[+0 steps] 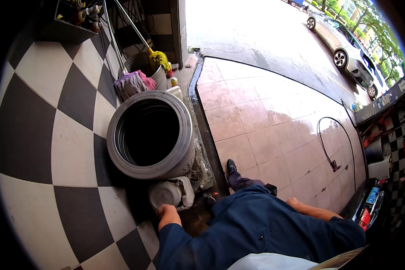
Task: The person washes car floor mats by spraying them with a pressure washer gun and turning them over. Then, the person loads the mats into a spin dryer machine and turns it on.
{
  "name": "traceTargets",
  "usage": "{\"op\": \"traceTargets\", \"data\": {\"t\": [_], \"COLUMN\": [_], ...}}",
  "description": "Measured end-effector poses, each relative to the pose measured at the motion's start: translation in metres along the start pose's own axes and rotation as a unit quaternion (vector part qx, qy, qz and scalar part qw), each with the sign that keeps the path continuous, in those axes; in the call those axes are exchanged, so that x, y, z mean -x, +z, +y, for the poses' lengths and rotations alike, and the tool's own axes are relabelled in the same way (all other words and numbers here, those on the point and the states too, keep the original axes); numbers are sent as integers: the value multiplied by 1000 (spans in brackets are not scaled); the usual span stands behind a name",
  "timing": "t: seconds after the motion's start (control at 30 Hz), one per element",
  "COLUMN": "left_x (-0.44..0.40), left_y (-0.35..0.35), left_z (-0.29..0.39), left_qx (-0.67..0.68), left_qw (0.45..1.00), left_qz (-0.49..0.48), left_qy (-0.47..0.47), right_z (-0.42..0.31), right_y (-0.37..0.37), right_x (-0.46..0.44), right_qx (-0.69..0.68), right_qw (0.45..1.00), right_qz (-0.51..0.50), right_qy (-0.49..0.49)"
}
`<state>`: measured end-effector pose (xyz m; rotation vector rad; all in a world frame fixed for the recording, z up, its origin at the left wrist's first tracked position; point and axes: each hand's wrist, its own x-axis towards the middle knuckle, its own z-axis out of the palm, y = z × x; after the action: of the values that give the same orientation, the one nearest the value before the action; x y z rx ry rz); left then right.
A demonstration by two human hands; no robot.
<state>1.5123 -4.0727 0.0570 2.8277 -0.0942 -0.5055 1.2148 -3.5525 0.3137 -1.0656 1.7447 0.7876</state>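
Observation:
My left hand (167, 211) is at the near edge of a round, pale container (165, 195), its fingers largely hidden behind the wrist and the container's side. That container stands beside a whitish jug (186, 192), just below a big grey drum (184, 135) with a wide, dark opening. Off to the right, my right hand (293, 202) hangs beside the dark blue shirt, over the pink floor tiles. Its fingers are partly hidden, and nothing shows clearly in them.
Mops (128, 83) and pink gloves (147, 81) rest at a bucket (156, 74) behind the drum. A black hose (335, 119) lies on the wet tiles. At the lower right is a dark vehicle's rear (369, 204); a silver car (346, 49) stands outside.

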Motion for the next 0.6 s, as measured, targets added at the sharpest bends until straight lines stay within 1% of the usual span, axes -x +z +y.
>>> {"op": "traceTargets", "data": {"t": [0.13, 0.2, 0.6], "left_x": [-1, -1, 0], "left_y": [-1, -1, -2], "left_z": [-1, 0, 0], "left_qx": [0, 1, 8], "left_qw": [1000, 1000, 1000], "left_qz": [-5, -7, -15], "left_qy": [-6, -8, -19], "right_z": [-3, -5, 4], "right_y": [-10, -17, 2], "right_x": [1, 5, -11], "right_qx": [8, 5, 12], "right_qw": [999, 999, 999], "right_qz": [-47, -50, -33], "right_qy": [15, 15, 11]}}
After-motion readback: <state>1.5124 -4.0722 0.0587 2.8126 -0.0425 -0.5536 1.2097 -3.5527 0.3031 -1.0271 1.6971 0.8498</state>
